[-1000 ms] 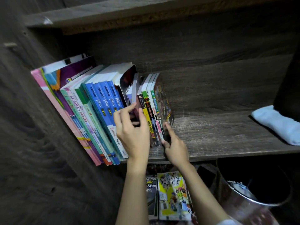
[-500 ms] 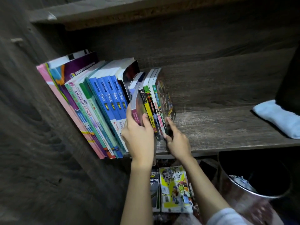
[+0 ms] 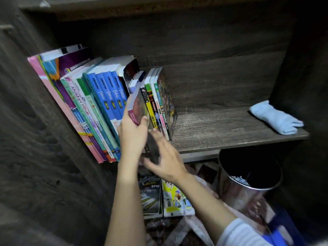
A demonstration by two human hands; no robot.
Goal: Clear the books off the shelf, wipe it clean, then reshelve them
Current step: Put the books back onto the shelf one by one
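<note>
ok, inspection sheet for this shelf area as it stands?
Surface: dark wood-grain shelf; too dim to judge dust.
Job's things: row of books leans left against the side panel; small book partly out of the row; two books flat on the floor below; light blue cloth at the shelf's right end.
Clutter: metal bin under the shelf.
Hands: left hand grips the small book; right hand open, blurred, by the row's lower edge.
Cables: nothing seen.
Surroundings: upper shelf overhead.

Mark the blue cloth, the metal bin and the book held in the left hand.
blue cloth (image 3: pixel 276 118), head view, middle of the fabric.
metal bin (image 3: pixel 243 197), head view, shiny outer wall.
held book (image 3: pixel 138 107), head view, cover above the thumb.
</note>
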